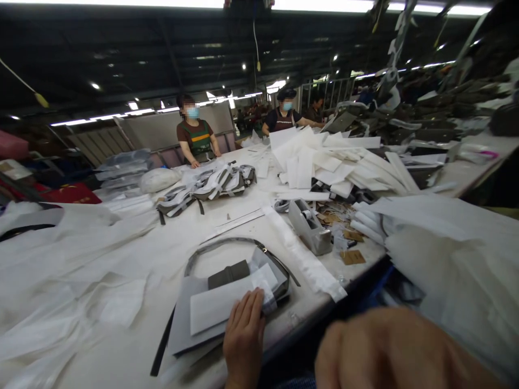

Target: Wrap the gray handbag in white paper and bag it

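Observation:
On the near edge of the table lies a handbag (279, 270) with a curved strap (219, 240), a dark grey-green flap piece (228, 274) and grey panels around it. A white foam sheet (214, 308) rests on top of it. My left hand (245, 332) lies on the sheet's right end, fingers stretched out flat, beside a clear plastic-like wrapping (265, 283). Close to the camera at lower right, my right hand (381, 351) is blurred, its fingers curled in. Whatever it may hold is hidden.
A grey tape dispenser (310, 227) stands right of the bag, near brown tags (352, 256). White sheets (308, 159) are heaped behind, and several bag pieces (214, 183) lie mid-table. Thin white sheets (81, 281) cover the left. Two masked co-workers (197, 132) stand across the table.

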Tool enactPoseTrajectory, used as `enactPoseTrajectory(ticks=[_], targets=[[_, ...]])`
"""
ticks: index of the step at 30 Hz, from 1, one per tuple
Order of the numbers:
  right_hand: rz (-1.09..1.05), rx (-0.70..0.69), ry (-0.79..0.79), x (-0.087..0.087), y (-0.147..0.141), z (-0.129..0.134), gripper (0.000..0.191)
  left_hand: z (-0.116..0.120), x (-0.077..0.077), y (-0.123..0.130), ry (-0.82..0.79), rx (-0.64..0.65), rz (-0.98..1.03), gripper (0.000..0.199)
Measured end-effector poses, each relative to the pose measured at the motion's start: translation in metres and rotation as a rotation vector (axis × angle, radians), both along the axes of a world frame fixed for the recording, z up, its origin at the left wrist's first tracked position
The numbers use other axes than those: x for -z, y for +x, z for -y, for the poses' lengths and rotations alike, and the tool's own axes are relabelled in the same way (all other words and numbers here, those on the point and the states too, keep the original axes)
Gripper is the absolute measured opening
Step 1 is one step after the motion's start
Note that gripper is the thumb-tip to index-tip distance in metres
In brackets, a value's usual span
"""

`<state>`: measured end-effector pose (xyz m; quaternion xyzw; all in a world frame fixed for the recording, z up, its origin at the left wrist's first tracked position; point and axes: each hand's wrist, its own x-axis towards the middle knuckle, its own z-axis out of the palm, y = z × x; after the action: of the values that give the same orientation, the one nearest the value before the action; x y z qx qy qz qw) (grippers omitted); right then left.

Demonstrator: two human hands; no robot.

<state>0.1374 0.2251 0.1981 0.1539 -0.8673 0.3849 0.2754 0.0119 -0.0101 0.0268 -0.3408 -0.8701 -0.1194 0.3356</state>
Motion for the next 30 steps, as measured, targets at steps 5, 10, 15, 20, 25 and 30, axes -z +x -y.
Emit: enactPoseTrajectory(ticks=[5, 10, 15, 20, 25, 30], targets=[[0.183, 0.181, -0.324, -0.001, -0.081, -0.048, 0.031, 0.001, -0.003, 0.000, -0.021, 0.020, -0.016, 0.043], [0.344, 0.546, 0.085, 0.044, -0.143, -0.127, 0.027, 0.002, 0.002, -0.002, -0.024, 0.026, -0.028, 0.045], [0.551, 0.565, 0.078, 0.075, -0.168, -0.145, 0.042, 0.002, 0.005, -0.003, -0.014, 0.041, -0.047, 0.046], [0.675, 0.607, -0.110, 0.086, -0.178, -0.145, 0.047, 0.003, 0.007, -0.005, 0.007, 0.044, -0.058, 0.045], [0.719, 0.623, -0.262, 0.087, -0.185, -0.146, 0.035, 0.003, 0.008, -0.005, 0.006, 0.038, -0.054, 0.044], [0.833, 0.560, -0.408, 0.080, -0.196, -0.144, 0.034, 0.001, 0.003, -0.004, 0.020, 0.051, -0.077, 0.042]])
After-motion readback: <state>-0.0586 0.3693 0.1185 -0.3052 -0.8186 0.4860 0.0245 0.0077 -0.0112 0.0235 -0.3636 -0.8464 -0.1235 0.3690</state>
